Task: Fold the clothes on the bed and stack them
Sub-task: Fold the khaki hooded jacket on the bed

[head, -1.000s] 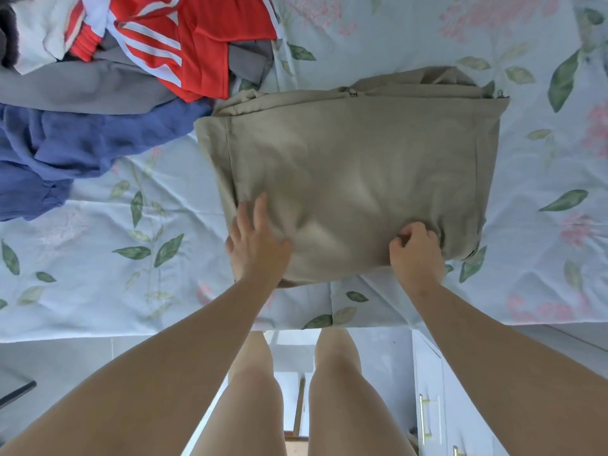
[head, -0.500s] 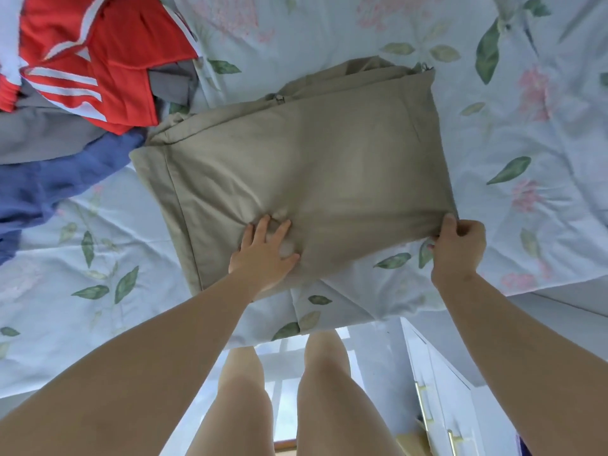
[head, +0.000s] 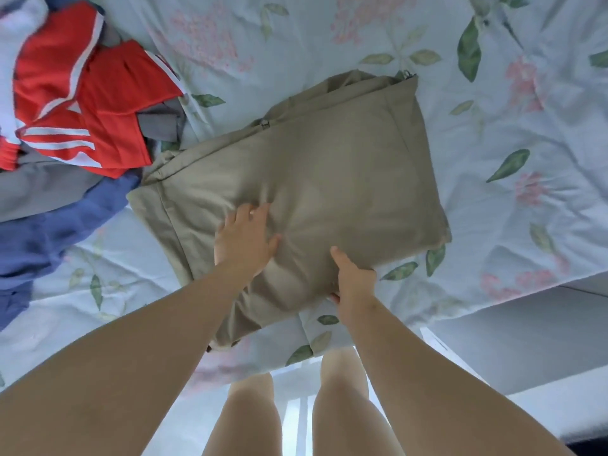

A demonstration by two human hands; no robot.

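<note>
Shifted: my right hand (head: pixel 353 279) is pinching the khaki garment's (head: pixel 332 172) near edge further left, fingers probably underneath.
Left hand (head: pixel 245 240): I'm pressing it flat on top.

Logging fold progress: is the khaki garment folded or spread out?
Folded: the khaki garment lies as a compact rectangle, with stacked layers showing along its far edge.

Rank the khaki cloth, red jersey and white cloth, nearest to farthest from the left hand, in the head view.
1. Khaki cloth: bed's middle, directly under the left hand, touching it.
2. Red jersey: up and left, in the pile.
3. White cloth: far top-left corner.
</note>
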